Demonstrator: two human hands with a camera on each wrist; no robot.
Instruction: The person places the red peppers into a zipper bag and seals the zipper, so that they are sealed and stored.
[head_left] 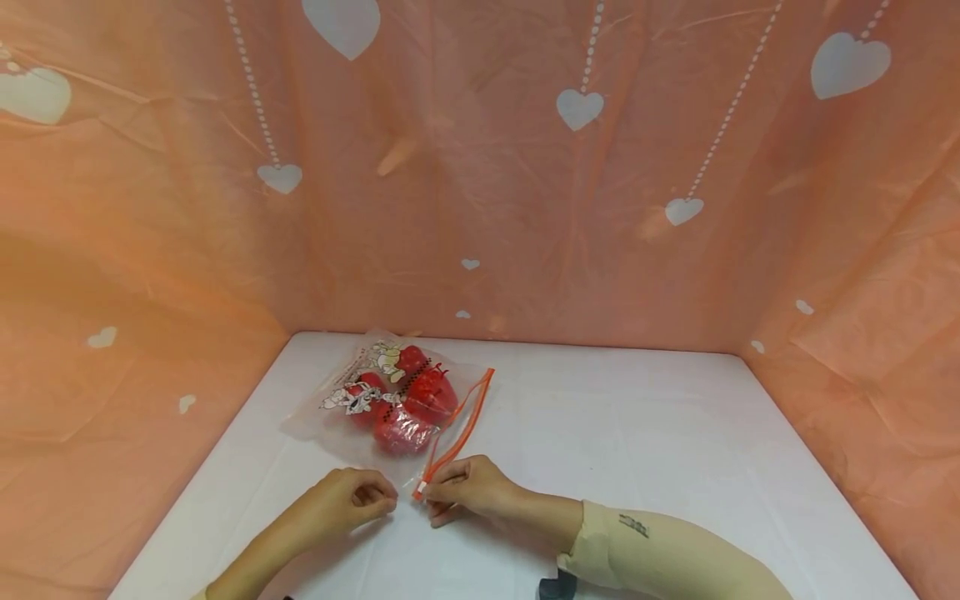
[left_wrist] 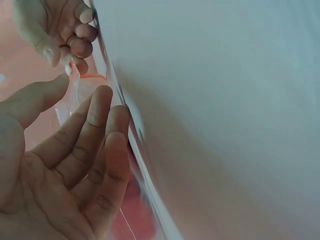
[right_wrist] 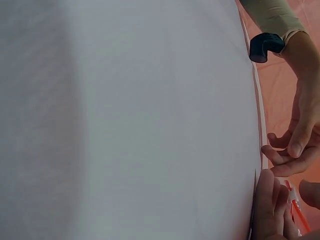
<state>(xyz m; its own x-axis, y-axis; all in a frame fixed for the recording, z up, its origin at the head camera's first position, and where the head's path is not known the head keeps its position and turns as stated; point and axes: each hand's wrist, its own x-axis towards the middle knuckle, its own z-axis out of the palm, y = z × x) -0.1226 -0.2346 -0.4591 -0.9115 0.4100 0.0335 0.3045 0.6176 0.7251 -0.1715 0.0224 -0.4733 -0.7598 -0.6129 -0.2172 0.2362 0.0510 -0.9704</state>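
A clear zip bag [head_left: 337, 425] printed with cartoon figures lies on the white table. Several rounded red objects [head_left: 401, 429] show through its plastic; their exact kind is unclear. Along its right side runs an orange zip strip [head_left: 471, 423] with a white slider [head_left: 422, 487] at the near end. My right hand [head_left: 476, 487] pinches the bag at this end, beside the slider. Just left of it, my left hand [head_left: 352, 500] holds nothing, its fingers loosely bent and apart from the bag's corner. In the left wrist view, the left palm [left_wrist: 55, 195] faces the camera.
The white tabletop [head_left: 637, 442] stretches to the right of the bag. Orange cloth with white hearts [head_left: 525, 208] hangs around the back and sides. A dark device [head_left: 558, 585] is at the right forearm, by the sleeve cuff.
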